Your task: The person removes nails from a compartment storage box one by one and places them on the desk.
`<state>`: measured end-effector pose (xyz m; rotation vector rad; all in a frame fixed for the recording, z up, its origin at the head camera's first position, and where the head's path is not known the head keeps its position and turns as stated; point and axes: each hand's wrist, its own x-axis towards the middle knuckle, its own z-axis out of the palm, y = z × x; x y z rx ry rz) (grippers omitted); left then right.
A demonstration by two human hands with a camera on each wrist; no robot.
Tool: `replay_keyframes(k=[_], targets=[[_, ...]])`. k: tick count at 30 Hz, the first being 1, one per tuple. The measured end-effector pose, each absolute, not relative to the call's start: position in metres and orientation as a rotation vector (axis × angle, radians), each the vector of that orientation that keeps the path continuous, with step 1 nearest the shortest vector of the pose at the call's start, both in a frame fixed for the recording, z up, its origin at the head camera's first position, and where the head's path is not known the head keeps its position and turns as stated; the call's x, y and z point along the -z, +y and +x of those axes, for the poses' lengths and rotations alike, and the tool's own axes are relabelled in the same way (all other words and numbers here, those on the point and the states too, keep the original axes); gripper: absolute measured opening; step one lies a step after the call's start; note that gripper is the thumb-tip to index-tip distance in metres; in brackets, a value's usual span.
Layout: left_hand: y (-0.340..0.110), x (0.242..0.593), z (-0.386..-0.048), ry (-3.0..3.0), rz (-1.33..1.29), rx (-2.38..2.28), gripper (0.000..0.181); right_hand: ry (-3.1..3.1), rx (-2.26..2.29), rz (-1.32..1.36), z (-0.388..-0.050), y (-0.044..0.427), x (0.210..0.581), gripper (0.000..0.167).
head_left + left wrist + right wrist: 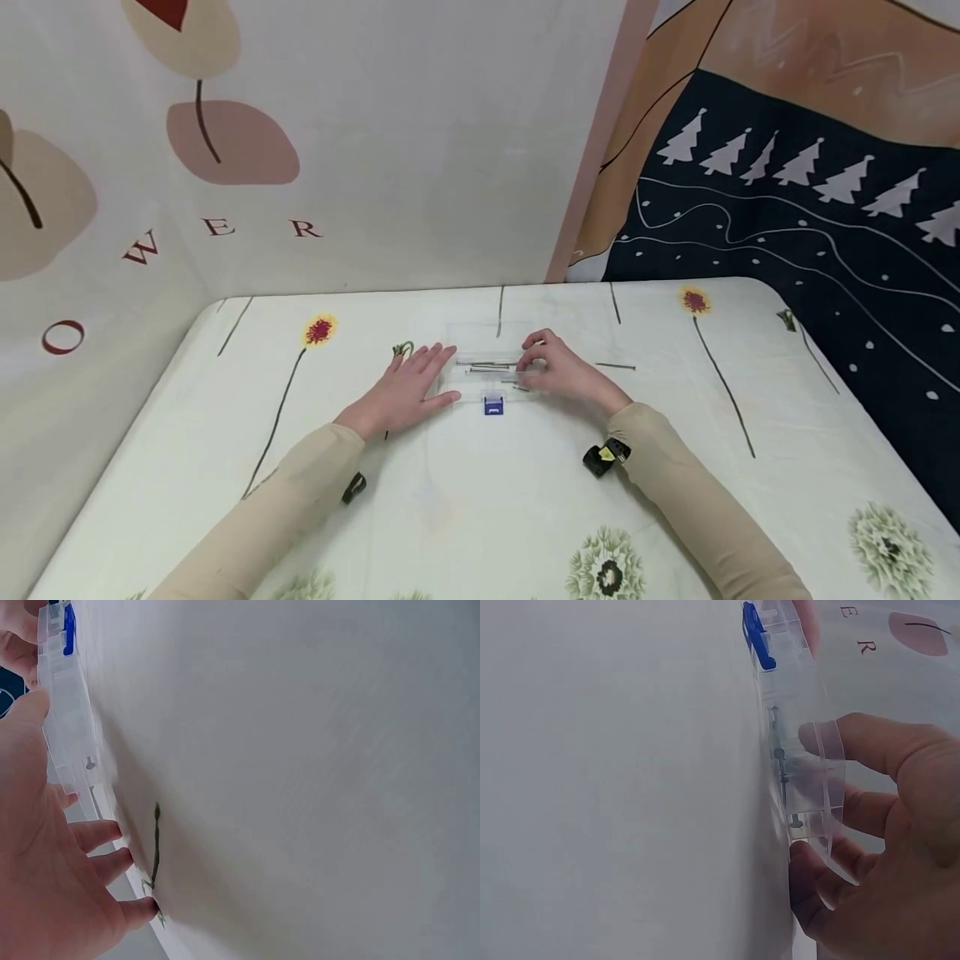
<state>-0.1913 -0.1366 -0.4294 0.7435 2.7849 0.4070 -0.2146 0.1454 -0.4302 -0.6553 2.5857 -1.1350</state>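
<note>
A clear plastic box point(459, 395) with a blue latch point(493, 407) stands on the table, several thin metal nails point(489, 367) lying in it. My left hand point(408, 390) is at the box's left end, fingers straight and spread; in the left wrist view its thumb touches or nearly touches the box point(69, 712). At the right end, my right hand point(558, 371) has its fingers bent over the box. The right wrist view shows the thumb of this hand point(900, 817) at the clear wall point(832, 757), apart from the index finger; nothing is seen between them.
Another nail point(617, 366) lies to the right of my right hand. The table point(480, 517) has a white flowered cloth, and its far edge meets a printed curtain point(420, 167). Dark fabric with white trees point(787, 200) hangs at the right.
</note>
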Motion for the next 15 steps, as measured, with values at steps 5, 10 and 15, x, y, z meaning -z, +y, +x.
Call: replay_keyframes(k=[5, 10, 15], targets=[[-0.1361, 0.4283, -0.1906, 2.788, 0.744, -0.406, 0.078, 2.586, 1.102, -0.660, -0.2161, 0.1440, 0.4320, 0.008], [-0.1356, 0.4281, -0.1901, 2.786, 0.737, -0.410, 0.078, 2.566, 1.119, -0.649, -0.2163, 0.1451, 0.4331, 0.004], [-0.1355, 0.4290, -0.1905, 2.785, 0.723, -0.394, 0.079, 2.535, 1.175, -0.662, -0.2178, 0.1471, 0.4352, 0.003]])
